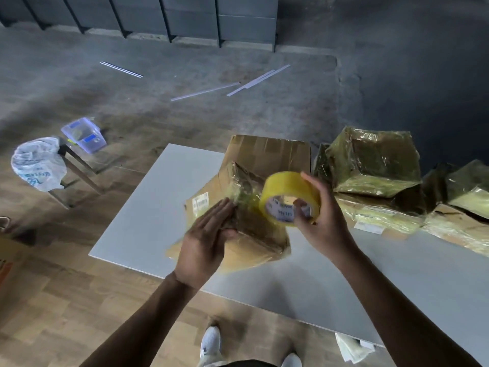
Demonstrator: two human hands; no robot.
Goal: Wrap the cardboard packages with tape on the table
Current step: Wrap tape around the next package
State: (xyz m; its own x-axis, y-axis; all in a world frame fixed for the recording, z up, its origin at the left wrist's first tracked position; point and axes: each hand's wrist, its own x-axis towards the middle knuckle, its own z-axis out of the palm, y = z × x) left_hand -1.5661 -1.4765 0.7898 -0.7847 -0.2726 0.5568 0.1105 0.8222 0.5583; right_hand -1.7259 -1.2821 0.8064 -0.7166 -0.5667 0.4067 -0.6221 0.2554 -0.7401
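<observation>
A cardboard package [254, 234], partly covered in shiny tape, lies tilted on the white table [148, 223]. My left hand [203, 242] presses flat, fingers straight, against its left side. My right hand [321, 218] grips a yellow tape roll [287, 193] just above the package's right end, thumb inside the core. A larger plain cardboard box [267, 152] stands behind the package.
Several tape-wrapped packages [375, 160] are piled on the table's right side. On the floor to the left stands a stool with a white plastic bag [37, 162] and a clear plastic container [83, 135]. White strips [254, 80] lie on the floor beyond.
</observation>
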